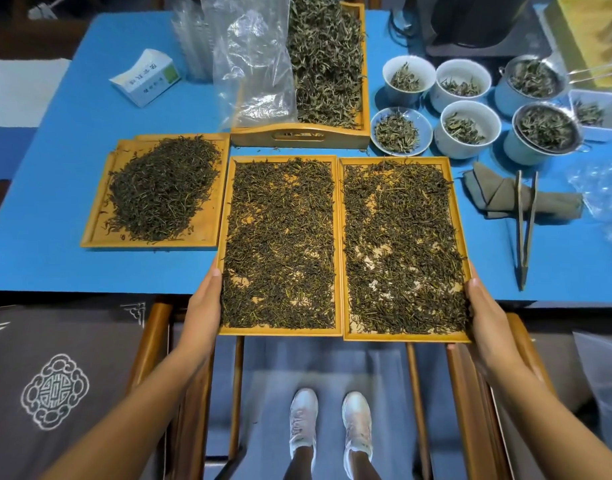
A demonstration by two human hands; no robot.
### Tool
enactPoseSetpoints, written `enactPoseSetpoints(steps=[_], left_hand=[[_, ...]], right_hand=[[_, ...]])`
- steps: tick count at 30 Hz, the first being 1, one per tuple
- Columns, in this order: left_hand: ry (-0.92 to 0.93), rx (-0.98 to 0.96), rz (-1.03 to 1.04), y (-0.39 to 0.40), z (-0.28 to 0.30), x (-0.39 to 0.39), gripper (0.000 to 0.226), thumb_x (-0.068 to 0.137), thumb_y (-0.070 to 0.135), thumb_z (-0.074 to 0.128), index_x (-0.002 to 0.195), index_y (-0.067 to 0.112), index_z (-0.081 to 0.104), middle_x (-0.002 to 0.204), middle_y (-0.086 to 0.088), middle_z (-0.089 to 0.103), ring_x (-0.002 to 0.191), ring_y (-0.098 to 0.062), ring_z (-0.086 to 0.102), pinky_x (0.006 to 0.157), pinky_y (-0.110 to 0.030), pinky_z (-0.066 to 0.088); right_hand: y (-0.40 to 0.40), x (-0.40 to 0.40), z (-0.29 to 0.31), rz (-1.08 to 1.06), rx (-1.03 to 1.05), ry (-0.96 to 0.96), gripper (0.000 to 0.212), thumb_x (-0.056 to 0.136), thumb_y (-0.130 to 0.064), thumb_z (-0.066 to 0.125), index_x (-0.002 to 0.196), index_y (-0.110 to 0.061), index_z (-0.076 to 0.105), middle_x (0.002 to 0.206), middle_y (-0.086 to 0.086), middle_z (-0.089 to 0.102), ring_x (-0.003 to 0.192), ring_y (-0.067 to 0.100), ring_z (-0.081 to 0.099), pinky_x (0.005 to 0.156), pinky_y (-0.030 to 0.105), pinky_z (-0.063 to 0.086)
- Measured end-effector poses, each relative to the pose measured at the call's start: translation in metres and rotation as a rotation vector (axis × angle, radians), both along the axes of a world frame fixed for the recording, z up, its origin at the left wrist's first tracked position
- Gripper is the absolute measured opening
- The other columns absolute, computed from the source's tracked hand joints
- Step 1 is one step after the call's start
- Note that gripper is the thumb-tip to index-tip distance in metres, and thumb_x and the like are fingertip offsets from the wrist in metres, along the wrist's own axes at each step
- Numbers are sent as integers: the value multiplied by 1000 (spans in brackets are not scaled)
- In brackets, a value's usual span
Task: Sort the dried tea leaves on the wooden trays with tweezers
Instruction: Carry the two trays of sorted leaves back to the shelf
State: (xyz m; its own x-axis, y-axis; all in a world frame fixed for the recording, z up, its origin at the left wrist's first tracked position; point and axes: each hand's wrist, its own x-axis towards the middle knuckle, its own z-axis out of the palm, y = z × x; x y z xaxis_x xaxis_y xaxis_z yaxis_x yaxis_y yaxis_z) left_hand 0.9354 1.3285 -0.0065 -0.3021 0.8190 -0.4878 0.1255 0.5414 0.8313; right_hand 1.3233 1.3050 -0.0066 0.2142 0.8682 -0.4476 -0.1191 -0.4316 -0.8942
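Two long wooden trays lie side by side at the table's front edge, both spread with dark dried tea leaves and both overhanging the edge. My left hand point(204, 306) rests flat against the outer side of the left tray point(280, 331). My right hand point(488, 313) lies along the outer side of the right tray point(401, 337), and one fingertip shows under its near corner. Neither hand holds the wooden tweezers point(526, 230), which lie on the blue table to the right, partly on a folded grey-green cloth point(488, 195).
A third tray point(207, 230) with a heap of leaves sits at the left. Behind it are a handled tray point(297, 136) of leaves, a plastic bag point(256, 64) and a white box point(145, 77). Several cups point(467, 129) with leaves stand at the back right. Chairs stand below the table edge.
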Motion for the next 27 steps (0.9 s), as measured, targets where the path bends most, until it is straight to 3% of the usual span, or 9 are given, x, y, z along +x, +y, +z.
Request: enactPoseSetpoints(steps=[7, 12, 18, 20, 22, 25, 27], left_hand=[[-44, 30, 36, -6, 0, 3, 58, 89, 61, 38, 139, 31, 41, 141, 14, 44, 127, -3, 38, 112, -34, 26], [-73, 48, 32, -13, 2, 2, 67, 81, 67, 40, 139, 32, 41, 139, 16, 47, 131, -5, 39, 113, -39, 26], [-93, 41, 66, -20, 8, 3, 55, 89, 59, 40, 137, 33, 44, 135, 18, 51, 127, -4, 43, 112, -39, 29], [-105, 56, 64, -20, 15, 5, 43, 91, 54, 40, 129, 37, 51, 124, 23, 57, 120, 0, 48, 108, -34, 33], [-91, 77, 57, -19, 24, 6, 38, 93, 50, 40, 126, 36, 53, 121, 23, 59, 120, 0, 49, 106, -31, 34], [-69, 87, 53, -18, 38, 4, 51, 94, 48, 39, 137, 21, 45, 138, 6, 50, 129, -10, 42, 112, -37, 28], [2, 98, 45, -16, 49, 3, 53, 95, 46, 38, 139, 17, 42, 141, 5, 44, 131, -11, 38, 110, -29, 24]], right_hand=[[-5, -1, 5, -38, 4, 7, 32, 97, -47, 37, 120, -44, 58, 93, -8, 72, 62, 11, 64, 44, 29, 51], [-9, -1, 14, -47, 17, 18, 33, 98, -42, 37, 124, -40, 57, 85, -3, 69, 45, 13, 54, 34, 23, 44], [-16, -1, 23, -34, 15, 7, 34, 97, -43, 38, 128, -43, 53, 90, 2, 68, 42, 14, 53, 32, 24, 43], [-18, 0, 27, -41, 8, 2, 34, 97, -43, 39, 128, -42, 53, 95, 4, 68, 42, 15, 53, 33, 24, 44], [-20, 1, 31, -52, 9, -27, 34, 95, -46, 42, 126, -43, 54, 103, 0, 70, 52, 19, 57, 39, 30, 49], [-24, 3, 45, -45, -2, -78, 39, 89, -58, 45, 125, -46, 54, 114, -3, 69, 82, 28, 64, 66, 51, 55], [-22, 3, 56, -25, -2, -99, 46, 81, -65, 49, 123, -47, 55, 112, -6, 69, 89, 25, 67, 72, 52, 55]])
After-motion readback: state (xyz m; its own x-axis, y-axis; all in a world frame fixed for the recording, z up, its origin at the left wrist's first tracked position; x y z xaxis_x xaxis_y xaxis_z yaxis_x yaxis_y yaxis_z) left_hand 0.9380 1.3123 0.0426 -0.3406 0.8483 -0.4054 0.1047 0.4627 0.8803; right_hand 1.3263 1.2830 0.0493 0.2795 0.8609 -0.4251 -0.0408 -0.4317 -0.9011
